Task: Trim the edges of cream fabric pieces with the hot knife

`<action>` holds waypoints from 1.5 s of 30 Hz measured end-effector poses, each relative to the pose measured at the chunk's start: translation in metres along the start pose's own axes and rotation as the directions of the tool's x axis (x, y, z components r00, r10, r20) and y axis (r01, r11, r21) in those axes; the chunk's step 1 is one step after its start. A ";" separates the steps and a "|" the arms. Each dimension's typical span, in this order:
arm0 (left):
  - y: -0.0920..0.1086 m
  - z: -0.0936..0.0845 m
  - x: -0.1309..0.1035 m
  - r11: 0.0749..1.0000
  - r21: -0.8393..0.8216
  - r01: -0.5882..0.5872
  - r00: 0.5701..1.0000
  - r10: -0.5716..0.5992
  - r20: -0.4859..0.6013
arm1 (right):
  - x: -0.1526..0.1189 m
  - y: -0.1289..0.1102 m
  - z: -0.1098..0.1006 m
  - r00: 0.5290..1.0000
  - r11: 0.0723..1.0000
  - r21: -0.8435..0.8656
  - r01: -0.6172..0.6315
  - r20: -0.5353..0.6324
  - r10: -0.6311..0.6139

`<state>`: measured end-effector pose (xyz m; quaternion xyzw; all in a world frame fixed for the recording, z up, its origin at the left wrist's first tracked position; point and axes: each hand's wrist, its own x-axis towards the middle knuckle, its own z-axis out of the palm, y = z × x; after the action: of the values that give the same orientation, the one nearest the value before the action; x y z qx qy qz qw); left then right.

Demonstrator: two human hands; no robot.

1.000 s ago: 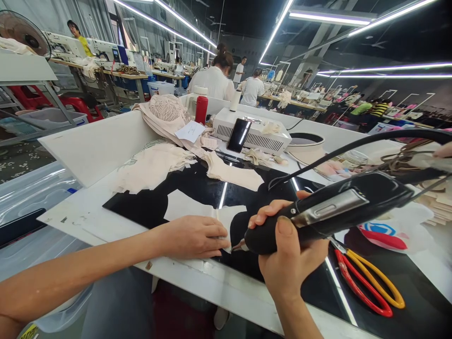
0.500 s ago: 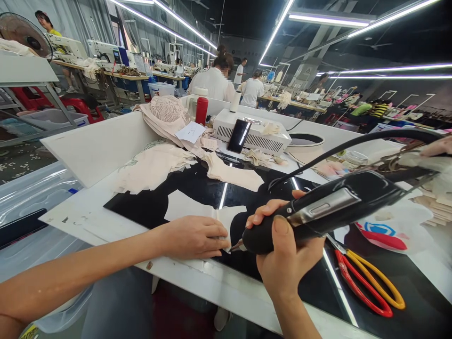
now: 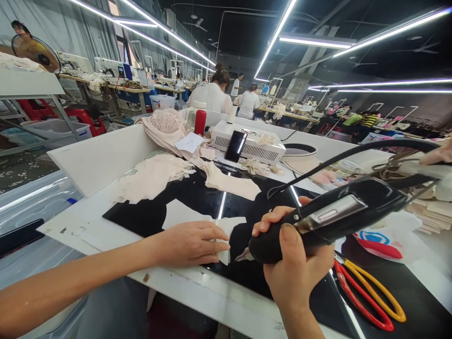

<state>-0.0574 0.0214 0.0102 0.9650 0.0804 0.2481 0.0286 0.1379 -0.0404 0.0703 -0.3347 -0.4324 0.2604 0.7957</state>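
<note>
On black mat (image 3: pixel 183 188), near table edge: my left hand (image 3: pixel 190 242) flat, fingers together, pressing white cloth piece (image 3: pixel 197 219). Cloth looks thin, floppy, light; I hold near cut edge. My right hand (image 3: pixel 294 270) wrapped tight round black cutter tool (image 3: pixel 328 219), tip beside cloth.

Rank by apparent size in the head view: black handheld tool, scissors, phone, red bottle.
1. black handheld tool, held in the right hand, nearest the camera, so its lead is partly nearness
2. scissors, also near
3. phone
4. red bottle
Phone and bottle look close in size; order unsure.
</note>
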 end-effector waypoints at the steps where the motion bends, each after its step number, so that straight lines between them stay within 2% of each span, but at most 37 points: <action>1: 0.000 0.000 -0.001 1.000 -0.012 0.001 1.000 -0.001 0.016 | 0.004 -0.001 -0.002 1.000 1.000 0.003 0.007 -0.018 -0.007; 5: 0.006 -0.004 -0.006 0.993 -0.118 -0.021 0.997 0.030 0.068 | 0.020 0.001 -0.011 0.996 1.000 -0.004 0.027 -0.081 -0.028; 9: 0.014 -0.013 -0.007 0.976 -0.220 -0.011 0.993 0.036 0.111 | 0.032 0.008 -0.021 0.995 0.997 -0.020 0.073 -0.068 -0.075; 14: 0.012 -0.019 0.012 0.989 -0.142 -0.045 0.996 0.056 0.074 | 0.041 0.018 -0.031 0.994 0.993 -0.061 0.105 -0.034 -0.107; 17: 0.004 -0.011 0.031 0.998 -0.051 -0.047 0.997 0.050 0.061 | 0.045 0.023 -0.034 0.994 0.991 -0.073 0.109 -0.021 -0.111; 21: -0.007 0.010 0.051 0.997 0.018 -0.073 0.995 0.072 0.062 | 0.048 0.026 -0.036 0.994 0.990 -0.087 0.110 -0.015 -0.112; 26: -0.018 0.029 0.059 0.995 0.062 -0.077 0.991 0.069 0.111 | 0.049 0.030 -0.040 0.993 0.989 -0.087 0.120 -0.002 -0.120; 35: -0.019 0.028 0.059 0.999 0.037 -0.031 0.988 0.026 0.150 | 0.048 0.037 -0.040 0.993 0.991 -0.056 0.119 0.015 -0.118; 45: -0.023 0.029 0.055 0.998 0.016 -0.054 0.994 0.052 0.099 | 0.048 0.035 -0.040 0.993 0.991 -0.053 0.119 0.021 -0.119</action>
<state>0.0013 0.0529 0.0084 0.9781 0.0555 0.2000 0.0168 0.1919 0.0036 0.0520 -0.3274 -0.4655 0.2037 0.7967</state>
